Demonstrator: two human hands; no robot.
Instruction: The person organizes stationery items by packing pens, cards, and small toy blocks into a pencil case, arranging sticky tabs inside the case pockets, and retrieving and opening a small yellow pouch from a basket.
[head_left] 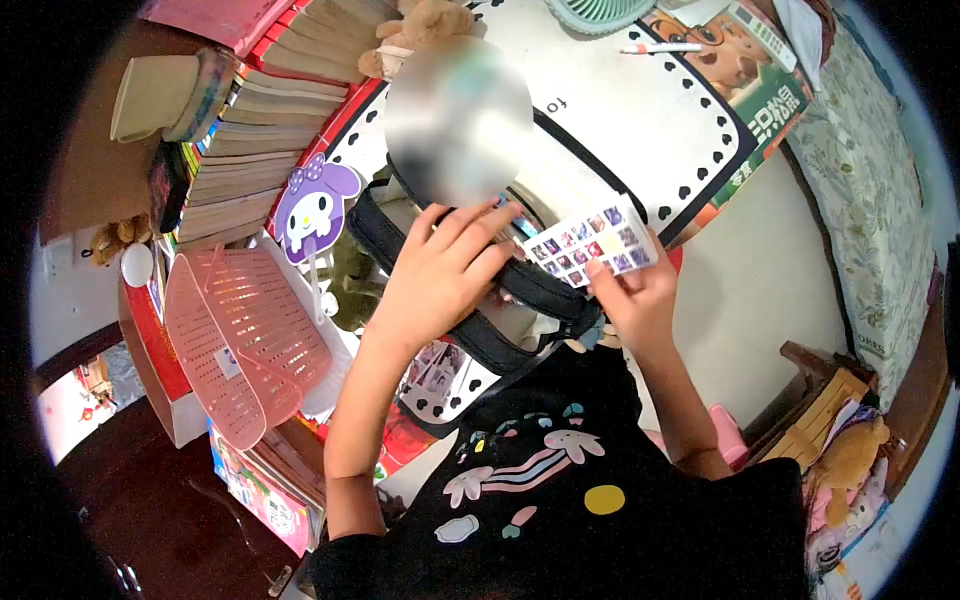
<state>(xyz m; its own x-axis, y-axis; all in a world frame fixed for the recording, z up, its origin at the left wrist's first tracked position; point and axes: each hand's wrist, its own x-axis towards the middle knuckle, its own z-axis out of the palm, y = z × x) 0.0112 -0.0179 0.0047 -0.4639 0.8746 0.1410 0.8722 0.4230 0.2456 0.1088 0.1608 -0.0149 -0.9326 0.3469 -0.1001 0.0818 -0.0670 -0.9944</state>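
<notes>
A white card with rows of small pictures (575,248) is held in my right hand (632,295), the thumb on its front and the fingers behind. My left hand (445,265) lies over the opening of a bag with black trim (500,345), its fingers stretched and apart. Its fingertips reach toward the inside of the bag, where small coloured items are partly hidden. The bag sits on the table in front of my body, and a blurred round patch covers its far part.
A pink perforated basket (245,340) stands at the left, near a purple cartoon figure (315,208) and a row of books (250,150). Farther back are a teddy bear (430,25), a green basket (600,12) and a marker (660,48). A bed (860,200) lies at the right.
</notes>
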